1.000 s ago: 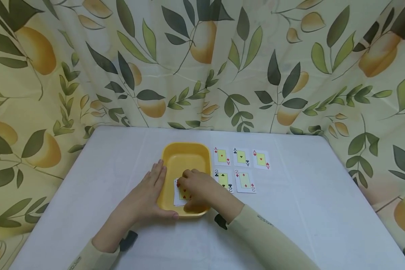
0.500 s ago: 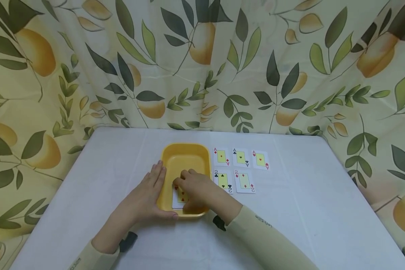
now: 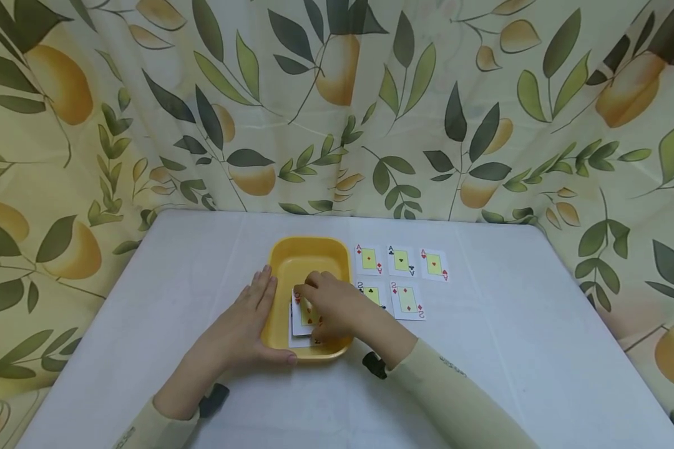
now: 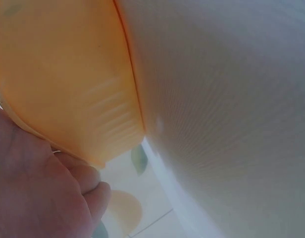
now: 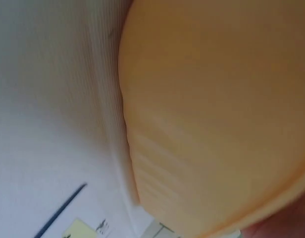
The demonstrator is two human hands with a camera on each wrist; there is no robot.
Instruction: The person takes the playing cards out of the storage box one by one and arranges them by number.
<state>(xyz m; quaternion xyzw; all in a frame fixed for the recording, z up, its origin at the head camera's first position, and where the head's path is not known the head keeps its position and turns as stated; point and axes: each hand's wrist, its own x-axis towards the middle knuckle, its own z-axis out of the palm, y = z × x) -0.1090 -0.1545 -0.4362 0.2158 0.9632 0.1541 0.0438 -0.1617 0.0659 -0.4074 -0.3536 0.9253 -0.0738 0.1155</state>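
A yellow plastic tray stands on the white-covered table. My left hand rests against its left side, fingers straight along the wall and thumb by the front edge. Reaching inside, my right hand pinches a playing card with red pips; its right part is hidden by the fingers. The card is slightly tilted above another card in the tray. Both wrist views show mostly the tray's outer wall, with part of the left hand and a sliver of the right hand.
Right of the tray lie three aces in a row: diamonds, clubs and hearts. Below them are the two of clubs, partly covered by my right hand, and the two of diamonds. A fruit-patterned curtain hangs behind.
My right hand shifted slightly left, then moved back right and up with a card, which has separated from the one beneath. The left hand and tray have stayed put.
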